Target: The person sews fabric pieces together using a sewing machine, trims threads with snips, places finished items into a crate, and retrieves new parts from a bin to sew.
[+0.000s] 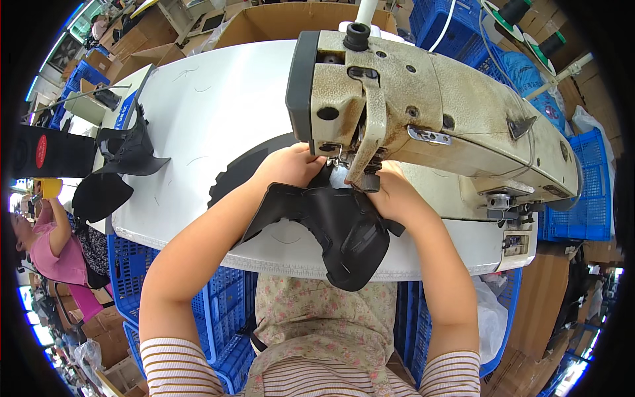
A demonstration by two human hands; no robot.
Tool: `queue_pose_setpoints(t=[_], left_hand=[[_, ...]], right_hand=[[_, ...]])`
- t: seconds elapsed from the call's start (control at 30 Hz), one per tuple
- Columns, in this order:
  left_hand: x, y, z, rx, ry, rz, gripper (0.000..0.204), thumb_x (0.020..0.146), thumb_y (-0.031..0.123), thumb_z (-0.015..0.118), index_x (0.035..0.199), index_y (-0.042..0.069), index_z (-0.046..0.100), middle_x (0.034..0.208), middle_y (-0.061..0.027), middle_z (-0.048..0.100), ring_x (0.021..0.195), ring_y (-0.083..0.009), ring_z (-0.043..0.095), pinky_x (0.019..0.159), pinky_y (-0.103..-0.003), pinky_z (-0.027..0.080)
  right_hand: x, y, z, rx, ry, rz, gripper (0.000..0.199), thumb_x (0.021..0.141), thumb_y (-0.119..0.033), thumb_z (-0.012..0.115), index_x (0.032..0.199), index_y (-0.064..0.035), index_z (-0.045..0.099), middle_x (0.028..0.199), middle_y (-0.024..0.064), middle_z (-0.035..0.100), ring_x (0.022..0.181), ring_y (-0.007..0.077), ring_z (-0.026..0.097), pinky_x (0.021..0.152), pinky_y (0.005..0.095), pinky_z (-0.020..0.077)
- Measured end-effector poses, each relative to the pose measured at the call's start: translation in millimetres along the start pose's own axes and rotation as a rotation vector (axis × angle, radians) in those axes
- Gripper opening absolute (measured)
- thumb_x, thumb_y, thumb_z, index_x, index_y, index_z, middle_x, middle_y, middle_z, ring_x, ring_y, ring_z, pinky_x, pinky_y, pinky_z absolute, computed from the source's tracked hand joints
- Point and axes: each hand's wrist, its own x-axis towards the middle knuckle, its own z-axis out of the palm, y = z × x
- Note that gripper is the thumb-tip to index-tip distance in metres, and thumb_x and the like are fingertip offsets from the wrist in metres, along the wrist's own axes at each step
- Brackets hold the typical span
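Note:
A black leather piece (pixel 344 228), shaped like part of a shoe upper, lies under the head of a beige sewing machine (pixel 410 99). Its lower lobes hang over the table's front edge. Just left of the needle area, my left hand (pixel 294 165) is closed with its fingertips pinching the piece's far edge. My right hand (pixel 395 192) grips the piece from the right, its fingers curled in and partly hidden behind the machine's presser parts. Behind my left forearm, a flat black curved part (pixel 241 169) with a notched edge rests on the table.
The white sewing table (pixel 218 86) carries loose thread bits. More black shaped pieces (pixel 129 149) hang at its left end. Blue crates (pixel 228 311) stand beneath, and others (pixel 582 185) at the right. Thread cones (pixel 512 12) stand at the back right. Another person (pixel 56 245) sits at the left.

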Motion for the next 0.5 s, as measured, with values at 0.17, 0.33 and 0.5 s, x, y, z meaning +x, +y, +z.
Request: queue_pose_setpoints(t=[0.17,0.33,0.5], left_hand=[[0,-29,4,0.116,0.062,0.385,0.024,0.093,0.025,0.053,0.113,0.020,0.066,0.118,-0.0004,0.061,0.108,-0.0223,0.060,0.086,-0.034,0.052],[-1,-24,12,0.444,0.167,0.541,0.023,0.092,0.023,0.053,0.107,0.015,0.069,0.107,0.0003,0.061,0.108,-0.0177,0.057,0.080,-0.033,0.054],[-3,-18,4,0.427,0.085,0.489,0.025,0.092,0.022,0.052,0.110,0.015,0.067,0.112,0.0004,0.060,0.111,-0.0170,0.056,0.081,-0.032,0.054]], right_hand=[[4,1,-1,-0.029,-0.034,0.015,0.023,0.078,-0.012,0.051,0.090,0.0020,0.065,0.093,0.0192,0.058,0.095,0.0394,0.052,0.087,0.0447,0.0408],[-2,6,1,0.037,-0.015,0.028,0.024,0.077,-0.012,0.051,0.089,0.0037,0.065,0.091,0.0189,0.058,0.092,0.0392,0.052,0.084,0.0437,0.0408],[-2,2,-2,-0.006,-0.032,0.057,0.024,0.076,-0.009,0.052,0.092,0.0018,0.066,0.090,0.0177,0.058,0.091,0.0375,0.052,0.084,0.0431,0.0410]])
